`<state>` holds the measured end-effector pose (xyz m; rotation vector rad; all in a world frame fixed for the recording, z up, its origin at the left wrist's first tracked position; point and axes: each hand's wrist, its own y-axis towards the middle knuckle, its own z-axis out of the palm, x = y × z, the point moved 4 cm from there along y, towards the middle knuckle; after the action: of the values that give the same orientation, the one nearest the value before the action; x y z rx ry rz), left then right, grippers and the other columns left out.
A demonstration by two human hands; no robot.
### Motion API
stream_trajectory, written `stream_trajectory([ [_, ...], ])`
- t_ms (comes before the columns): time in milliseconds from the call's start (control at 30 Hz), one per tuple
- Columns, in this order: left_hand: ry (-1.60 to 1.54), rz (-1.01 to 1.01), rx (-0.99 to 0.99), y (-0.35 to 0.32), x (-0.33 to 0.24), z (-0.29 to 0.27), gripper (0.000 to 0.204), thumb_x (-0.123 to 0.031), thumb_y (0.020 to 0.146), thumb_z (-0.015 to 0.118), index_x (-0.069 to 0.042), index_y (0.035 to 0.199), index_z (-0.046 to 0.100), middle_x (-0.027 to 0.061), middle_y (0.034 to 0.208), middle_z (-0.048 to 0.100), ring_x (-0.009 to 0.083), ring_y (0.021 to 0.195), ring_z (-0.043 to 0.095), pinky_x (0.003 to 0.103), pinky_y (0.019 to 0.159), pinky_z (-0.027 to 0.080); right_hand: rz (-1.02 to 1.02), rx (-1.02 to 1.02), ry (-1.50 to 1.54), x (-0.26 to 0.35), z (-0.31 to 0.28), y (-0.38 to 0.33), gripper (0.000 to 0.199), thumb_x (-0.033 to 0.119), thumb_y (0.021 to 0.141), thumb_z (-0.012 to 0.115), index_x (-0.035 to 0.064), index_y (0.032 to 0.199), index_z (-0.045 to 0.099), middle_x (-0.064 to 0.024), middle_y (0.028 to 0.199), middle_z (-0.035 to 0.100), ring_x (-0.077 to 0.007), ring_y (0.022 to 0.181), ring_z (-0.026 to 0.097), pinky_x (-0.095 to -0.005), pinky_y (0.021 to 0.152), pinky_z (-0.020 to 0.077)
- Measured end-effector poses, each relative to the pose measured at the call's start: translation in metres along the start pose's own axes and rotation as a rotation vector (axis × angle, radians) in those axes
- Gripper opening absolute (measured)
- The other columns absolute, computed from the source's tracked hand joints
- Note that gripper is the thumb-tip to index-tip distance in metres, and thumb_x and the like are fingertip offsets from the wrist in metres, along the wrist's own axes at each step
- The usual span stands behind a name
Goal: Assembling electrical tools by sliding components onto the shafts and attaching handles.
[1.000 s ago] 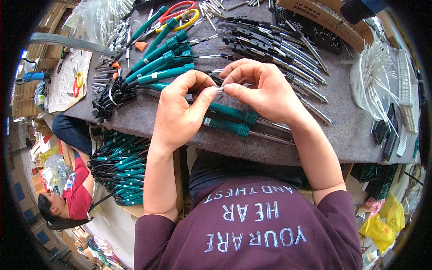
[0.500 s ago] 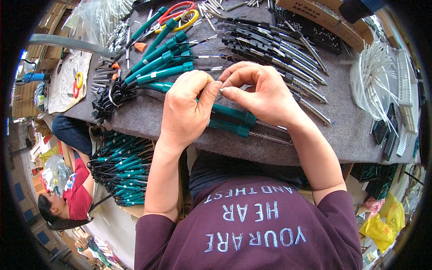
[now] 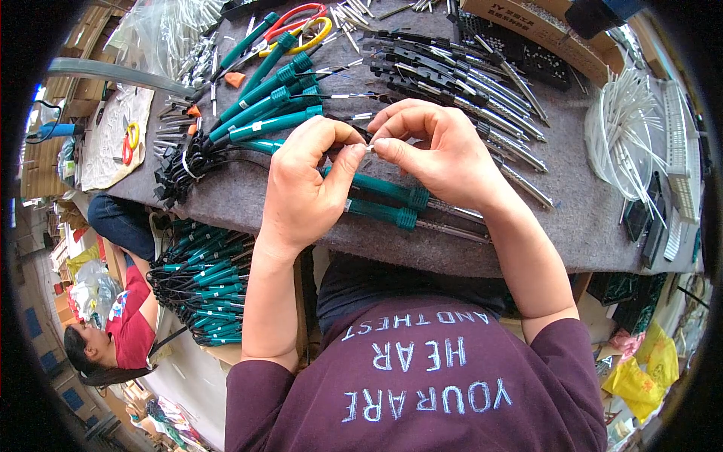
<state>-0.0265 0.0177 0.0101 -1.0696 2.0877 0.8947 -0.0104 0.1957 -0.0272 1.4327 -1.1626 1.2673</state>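
Over the middle of the bench, my left hand (image 3: 307,184) and my right hand (image 3: 444,157) meet at their fingertips. Each pinches thumb against forefinger on a small whitish piece (image 3: 369,149), mostly covered by the fingers, so its exact kind is unclear. Just below the hands lie two soldering irons with green handles (image 3: 385,213), their metal barrels pointing right. More green soldering-iron handles (image 3: 275,125) fan out left of my hands, with thin wires at their ends. To the right lies a row of metal heater barrels with black parts (image 3: 482,105).
Red and yellow pliers (image 3: 316,38) rest at the back. A cardboard box (image 3: 538,30) stands back right, near a bag of white tubes (image 3: 621,143). Bundled black cords (image 3: 181,169) lie left. Lower left, green irons (image 3: 207,294) are piled near a seated person (image 3: 132,324).
My left hand has tilted and shifted slightly left and down. The fingertips have drawn a little apart, showing more of the small whitish piece. The bench items look unmoved.
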Motion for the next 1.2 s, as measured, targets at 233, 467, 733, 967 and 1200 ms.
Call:
stream_trajectory([
  [233,0.083,0.068,-0.061,0.001,-0.0053,0.0027,0.008,-0.002,0.089,0.072,0.0,0.087,0.064,0.011,0.078,0.059,0.0265,0.069,0.059,0.036,0.062,0.047,-0.039,-0.017,-0.043,0.0031,0.0006,-0.0005,0.011,0.007,0.092,0.074,-0.0033,0.094,0.073,-0.0055,0.108,0.07,-0.0067,0.09,0.065,-0.0233,0.077,0.0549],
  [467,0.105,0.102,-0.019,0.0034,-0.0028,0.0012,0.012,-0.006,0.091,0.073,0.0,0.086,0.064,0.0113,0.077,0.059,0.0287,0.069,0.059,0.036,0.062,0.047,-0.024,-0.006,-0.012,0.0051,0.0017,-0.001,0.013,0.009,0.093,0.074,-0.004,0.095,0.073,-0.0048,0.108,0.069,-0.0056,0.087,0.063,-0.0221,0.074,0.0535],
  [733,-0.075,-0.016,-0.114,0.0009,-0.0066,0.0023,0.007,-0.004,0.09,0.072,-0.001,0.092,0.066,0.0079,0.083,0.063,0.0209,0.071,0.061,0.031,0.063,0.046,0.028,-0.029,0.018,0.0001,-0.0019,-0.0011,0.014,0.01,0.094,0.074,-0.0039,0.095,0.074,-0.0047,0.108,0.07,-0.0061,0.085,0.063,-0.0228,0.074,0.0538],
  [967,0.019,0.067,-0.025,0.0019,0.0008,0.0008,0.006,-0.003,0.089,0.072,0.0,0.091,0.067,0.0093,0.082,0.064,0.0205,0.071,0.061,0.031,0.064,0.049,0.067,0.0,0.039,-0.0007,-0.0017,-0.001,0.012,0.009,0.093,0.074,-0.0024,0.096,0.075,-0.0059,0.11,0.071,-0.0075,0.088,0.065,-0.0241,0.078,0.055],
  [1200,0.056,0.022,0.005,0.003,0.0004,-0.0003,0.008,-0.004,0.09,0.072,0.001,0.091,0.067,0.0104,0.08,0.063,0.0214,0.069,0.061,0.032,0.064,0.049,0.141,0.051,0.157,-0.004,0.002,-0.0019,0.023,0.01,0.09,0.072,-0.0056,0.107,0.073,-0.0114,0.097,0.075,-0.0132,0.087,0.07,-0.0283,0.082,0.0569],
])
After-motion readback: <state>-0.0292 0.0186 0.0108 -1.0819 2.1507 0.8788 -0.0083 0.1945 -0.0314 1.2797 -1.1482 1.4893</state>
